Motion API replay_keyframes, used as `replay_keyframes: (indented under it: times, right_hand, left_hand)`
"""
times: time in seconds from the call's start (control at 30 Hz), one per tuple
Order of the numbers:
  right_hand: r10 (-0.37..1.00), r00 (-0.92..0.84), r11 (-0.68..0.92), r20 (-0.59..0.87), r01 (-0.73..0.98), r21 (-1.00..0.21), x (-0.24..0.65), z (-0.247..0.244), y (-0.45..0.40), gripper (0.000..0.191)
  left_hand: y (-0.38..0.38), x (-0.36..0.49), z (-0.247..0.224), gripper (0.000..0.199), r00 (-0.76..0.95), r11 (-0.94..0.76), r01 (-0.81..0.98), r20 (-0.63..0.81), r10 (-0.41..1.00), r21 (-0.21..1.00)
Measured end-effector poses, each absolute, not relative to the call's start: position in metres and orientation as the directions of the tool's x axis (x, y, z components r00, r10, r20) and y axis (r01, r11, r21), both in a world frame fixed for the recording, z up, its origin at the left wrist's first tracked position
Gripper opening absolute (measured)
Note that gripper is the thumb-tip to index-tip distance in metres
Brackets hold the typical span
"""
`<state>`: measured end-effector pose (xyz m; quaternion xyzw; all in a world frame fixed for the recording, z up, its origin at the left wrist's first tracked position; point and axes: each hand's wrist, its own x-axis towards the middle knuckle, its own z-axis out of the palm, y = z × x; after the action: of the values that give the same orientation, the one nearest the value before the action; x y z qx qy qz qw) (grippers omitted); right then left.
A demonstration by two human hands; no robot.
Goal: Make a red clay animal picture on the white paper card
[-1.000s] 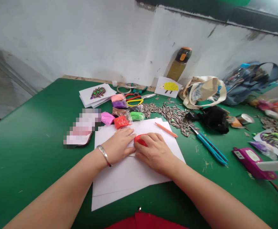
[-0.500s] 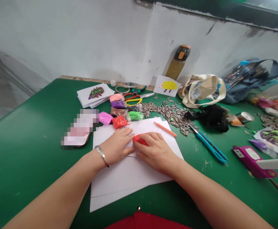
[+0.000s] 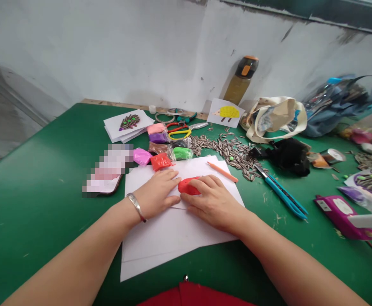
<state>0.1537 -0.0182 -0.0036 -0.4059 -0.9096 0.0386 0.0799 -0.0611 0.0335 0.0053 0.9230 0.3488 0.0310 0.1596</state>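
White paper point(image 3: 160, 242) is lying in overlapping sheets on the green table point(image 3: 61, 178). On the paper, the left hand point(image 3: 160, 190) is resting palm down, its fingers laid out flat and the thumb spreading away from them; a silver bracelet point(image 3: 136, 205) is circling that wrist. Beside it, the right hand point(image 3: 214, 204) is curving over a lump of red clay point(image 3: 185, 186), its fingers bending onto the top; whether the thumb is pinching it, I cannot tell.

The clay is sitting on the upper middle of the paper, between the two hands. It is looking bright red, matt and roundish at its uncovered end, with small dents marking the surface; the fingers are hiding the rest.

An orange pen point(image 3: 223, 172) is lying slantwise at the paper's upper right. A blue knife point(image 3: 283, 193) is lying right of the paper. Small packets, including a red packet point(image 3: 160, 161) and a green packet point(image 3: 183, 153), are crowding its far edge. Beyond the paper, striped seeds point(image 3: 228, 149) are spreading out, yellow-handled scissors point(image 3: 180, 135) are lying near them, and a hedgehog picture point(image 3: 225, 113) is standing farther back.
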Motion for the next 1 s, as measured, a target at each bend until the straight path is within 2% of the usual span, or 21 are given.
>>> replay_keyframes:
  times: [0.3,0.37,0.5,0.83,1.0]
  right_hand:
    - [0.735,-0.657,0.678,0.169,0.712,-0.181,0.159,-0.001,-0.014,0.03]
    - [0.753,-0.611,0.657,0.245,0.723,-0.215,0.167,-0.001,-0.012,0.033]
    - [0.831,-0.407,0.523,0.381,0.805,-0.28,0.188,-0.004,-0.005,0.03]
    - [0.825,-0.536,0.564,0.179,0.805,-0.184,0.186,0.003,-0.011,0.026]
    - [0.833,-0.527,0.551,0.168,0.818,-0.166,0.184,0.0,-0.009,0.027]
  left_hand:
    - [0.033,-0.061,0.003,0.043,0.751,-0.709,0.643,-0.055,0.658,0.29]
    - [0.033,-0.062,0.003,0.045,0.748,-0.703,0.646,-0.061,0.661,0.296]
    - [0.033,-0.063,0.002,0.057,0.744,-0.696,0.65,-0.072,0.664,0.305]
    - [0.023,-0.061,0.0,0.055,0.734,-0.703,0.675,-0.115,0.669,0.222]
    - [0.022,-0.06,-0.001,0.055,0.725,-0.698,0.685,-0.105,0.68,0.208]
